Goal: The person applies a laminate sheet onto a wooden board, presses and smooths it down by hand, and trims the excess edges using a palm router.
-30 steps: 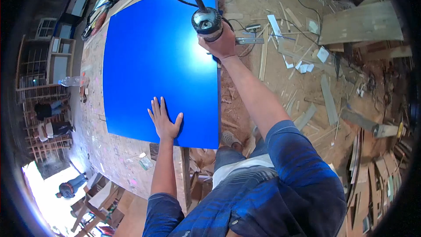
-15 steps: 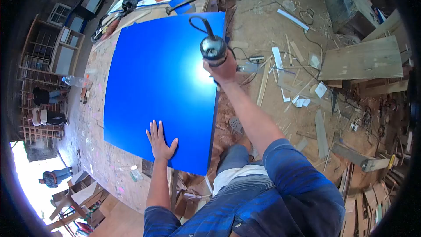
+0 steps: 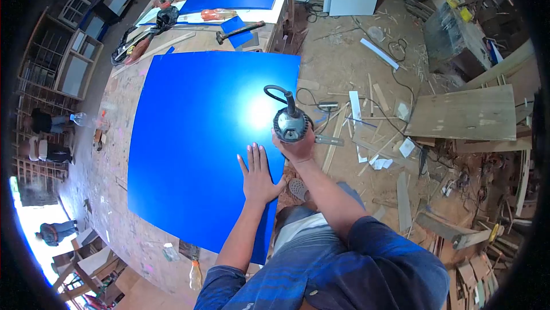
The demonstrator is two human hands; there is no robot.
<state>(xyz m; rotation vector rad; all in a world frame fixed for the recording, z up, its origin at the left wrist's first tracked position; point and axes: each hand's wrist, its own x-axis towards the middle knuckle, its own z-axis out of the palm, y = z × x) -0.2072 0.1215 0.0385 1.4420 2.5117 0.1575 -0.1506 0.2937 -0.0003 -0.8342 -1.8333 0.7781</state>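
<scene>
**Edge work: spacing narrowed**

Pale, stained wooden tabletop [image 3: 114,195]: carries the panel.

Glossy blue rectangular panel [image 3: 189,138]: lying flat, right side at the tabletop's border.

Dark-and-silver round-topped power tool [image 3: 290,125], black cord looping from its top: upright at the panel's right edge; its base is hidden.

Left hand [image 3: 260,181]: palm down, fingers extended on the panel, grasping nothing. Shifted rightward across the surface within the last half-second, now near the tool; judged, its steadying pressure falls closer to the worked edge.

Right hand [image 3: 298,148]: wrapped around the tool's body.

Markings: no brand, label or writing legible.
</scene>
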